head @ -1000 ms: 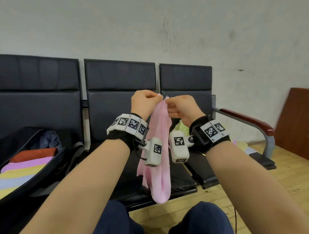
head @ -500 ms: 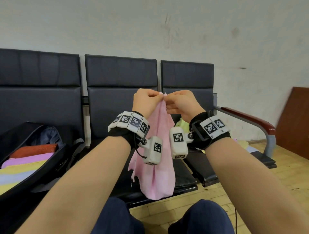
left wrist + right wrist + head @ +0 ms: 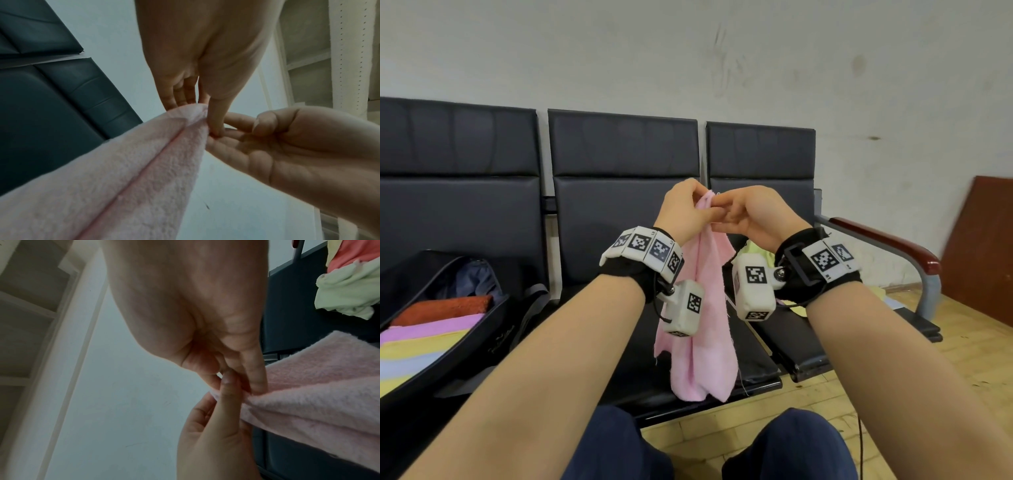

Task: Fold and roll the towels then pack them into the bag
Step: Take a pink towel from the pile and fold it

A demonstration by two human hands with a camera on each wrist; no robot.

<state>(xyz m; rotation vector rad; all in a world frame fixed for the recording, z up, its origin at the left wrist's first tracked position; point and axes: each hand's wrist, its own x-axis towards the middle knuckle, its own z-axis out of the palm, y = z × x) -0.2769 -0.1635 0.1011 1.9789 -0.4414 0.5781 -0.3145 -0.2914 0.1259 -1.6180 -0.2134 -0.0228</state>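
Both hands still meet above the middle black padded seat [image 3: 619, 205]: the left hand [image 3: 685, 212] and right hand [image 3: 753, 216] each pinch the top edge of the soft pink terry towel [image 3: 702, 308], which now hangs wider than before, right of the open black bag [image 3: 448, 342].

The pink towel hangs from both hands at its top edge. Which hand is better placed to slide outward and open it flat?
Probably the right hand. The left hand pinches the pink towel at its top, and the right hand's fingers work at the same corner, with free space on its side.
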